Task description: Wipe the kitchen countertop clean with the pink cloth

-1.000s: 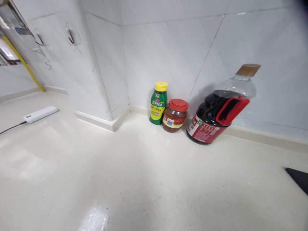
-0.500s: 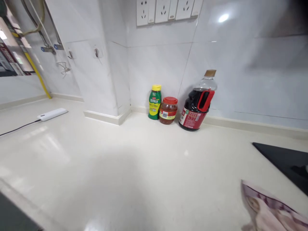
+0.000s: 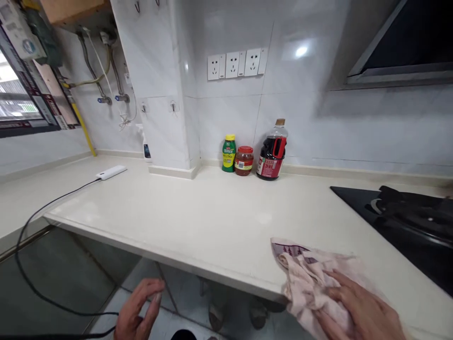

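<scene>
Right hand (image 3: 366,307) grips the bunched cloth (image 3: 300,278) at the front edge of the counter (image 3: 198,222), whose overhanging folds could drag it off should that grip loosen; left hand (image 3: 138,311), empty, fingers parted, before the counter, could snag the cable (image 3: 16,255) draped off it.

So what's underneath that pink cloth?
The pink cloth lies on the white countertop, covering part of its front edge, with the right hand on it. Anything else beneath is hidden.

Cloth (image 3: 300,278) part-hidden beneath right hand (image 3: 364,307)
</scene>
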